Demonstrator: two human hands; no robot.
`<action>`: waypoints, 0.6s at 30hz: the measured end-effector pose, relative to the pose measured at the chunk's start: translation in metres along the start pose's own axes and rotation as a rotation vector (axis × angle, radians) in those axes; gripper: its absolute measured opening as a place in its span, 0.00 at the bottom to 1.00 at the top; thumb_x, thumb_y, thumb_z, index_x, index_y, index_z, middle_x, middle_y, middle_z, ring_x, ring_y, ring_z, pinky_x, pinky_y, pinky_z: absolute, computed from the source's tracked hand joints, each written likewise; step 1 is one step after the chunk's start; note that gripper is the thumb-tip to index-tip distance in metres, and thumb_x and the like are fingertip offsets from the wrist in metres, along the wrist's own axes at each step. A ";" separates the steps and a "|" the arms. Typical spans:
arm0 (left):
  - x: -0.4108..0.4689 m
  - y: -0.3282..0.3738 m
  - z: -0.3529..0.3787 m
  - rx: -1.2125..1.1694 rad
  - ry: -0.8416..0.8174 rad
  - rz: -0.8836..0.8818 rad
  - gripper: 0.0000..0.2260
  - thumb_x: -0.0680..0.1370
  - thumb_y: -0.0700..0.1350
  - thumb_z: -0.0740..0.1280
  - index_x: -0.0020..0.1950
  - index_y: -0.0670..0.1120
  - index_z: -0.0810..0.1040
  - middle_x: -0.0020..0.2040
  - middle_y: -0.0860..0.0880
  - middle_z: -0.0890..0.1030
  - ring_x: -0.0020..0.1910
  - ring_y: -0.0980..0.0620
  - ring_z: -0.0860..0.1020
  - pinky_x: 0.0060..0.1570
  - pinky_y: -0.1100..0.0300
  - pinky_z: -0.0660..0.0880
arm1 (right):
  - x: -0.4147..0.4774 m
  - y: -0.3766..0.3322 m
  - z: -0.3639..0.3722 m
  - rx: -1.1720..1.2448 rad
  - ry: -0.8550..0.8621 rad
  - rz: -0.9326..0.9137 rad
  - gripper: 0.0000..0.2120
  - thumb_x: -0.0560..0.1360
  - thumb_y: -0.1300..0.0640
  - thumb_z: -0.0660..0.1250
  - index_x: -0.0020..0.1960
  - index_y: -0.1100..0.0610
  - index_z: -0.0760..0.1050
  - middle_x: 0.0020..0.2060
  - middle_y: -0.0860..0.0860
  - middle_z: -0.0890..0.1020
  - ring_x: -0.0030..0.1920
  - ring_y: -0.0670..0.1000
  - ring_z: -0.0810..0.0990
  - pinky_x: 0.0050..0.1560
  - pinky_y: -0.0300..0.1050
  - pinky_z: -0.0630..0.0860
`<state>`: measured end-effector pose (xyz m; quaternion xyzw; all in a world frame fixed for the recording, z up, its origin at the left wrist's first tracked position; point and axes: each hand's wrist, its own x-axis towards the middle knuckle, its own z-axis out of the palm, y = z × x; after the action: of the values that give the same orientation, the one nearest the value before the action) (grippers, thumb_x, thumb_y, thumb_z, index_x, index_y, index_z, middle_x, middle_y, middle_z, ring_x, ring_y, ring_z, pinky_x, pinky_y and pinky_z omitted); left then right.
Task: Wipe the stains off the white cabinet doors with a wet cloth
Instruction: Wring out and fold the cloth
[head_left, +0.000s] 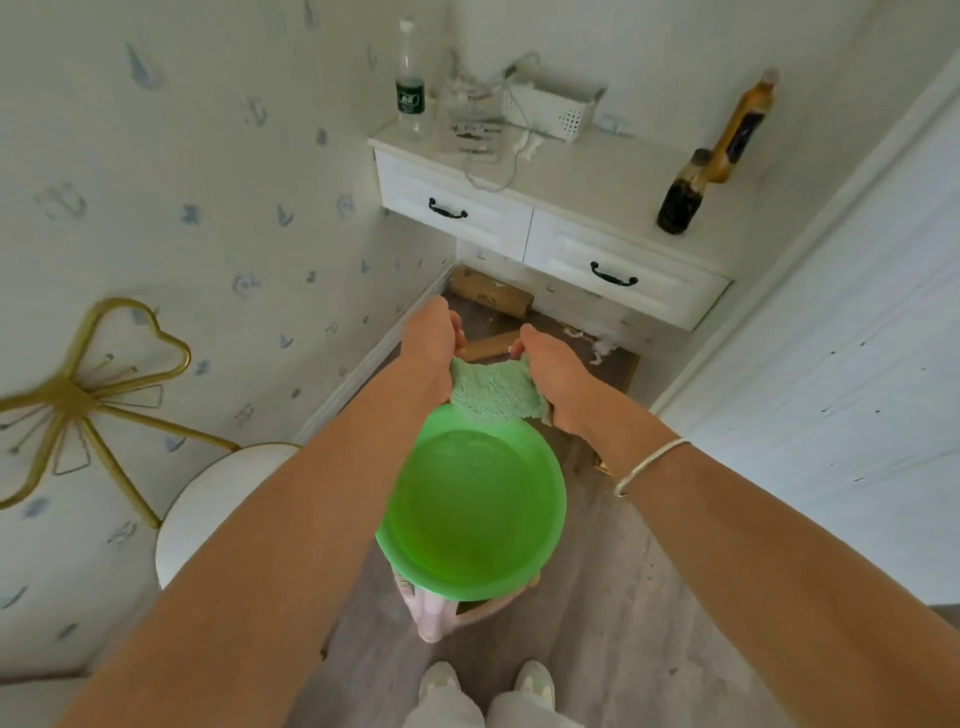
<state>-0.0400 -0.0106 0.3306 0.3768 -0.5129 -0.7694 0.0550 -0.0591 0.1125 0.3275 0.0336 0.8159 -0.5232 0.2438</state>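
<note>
Left hand (428, 345) and right hand (553, 376) each gripped one end of the green cloth (493, 392), stretched above the green basin (470, 512).

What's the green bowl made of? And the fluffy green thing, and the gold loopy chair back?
The green bowl looks like plastic: smooth, glossy and slightly see-through. The cloth, gripped by the left hand and right hand, seems to be soft fabric, maybe microfibre, since its surface is tufted. The chair back looks like thin metal rod with a shiny gold finish.
</note>
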 end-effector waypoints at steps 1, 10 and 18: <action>-0.003 0.000 0.001 0.037 -0.005 0.016 0.13 0.76 0.39 0.53 0.31 0.47 0.63 0.26 0.51 0.64 0.25 0.54 0.60 0.26 0.62 0.58 | -0.003 -0.004 0.002 -0.057 0.001 -0.062 0.17 0.84 0.51 0.49 0.42 0.53 0.71 0.35 0.48 0.68 0.36 0.47 0.68 0.37 0.40 0.64; -0.026 -0.003 -0.005 0.165 0.026 0.082 0.12 0.77 0.39 0.53 0.33 0.46 0.64 0.30 0.49 0.65 0.27 0.51 0.61 0.27 0.61 0.60 | -0.025 -0.015 0.008 -0.093 0.017 -0.120 0.17 0.84 0.50 0.50 0.48 0.59 0.73 0.32 0.49 0.69 0.32 0.47 0.67 0.33 0.41 0.63; -0.029 0.019 -0.014 0.601 -0.128 0.272 0.11 0.76 0.46 0.66 0.57 0.51 0.72 0.50 0.48 0.70 0.45 0.51 0.71 0.42 0.60 0.70 | -0.037 -0.034 -0.026 0.614 -0.231 0.019 0.11 0.69 0.68 0.49 0.32 0.58 0.62 0.29 0.55 0.69 0.32 0.53 0.71 0.39 0.44 0.70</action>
<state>-0.0166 -0.0163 0.3588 0.2551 -0.7648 -0.5915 0.0114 -0.0466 0.1269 0.3810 0.0536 0.5867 -0.7428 0.3181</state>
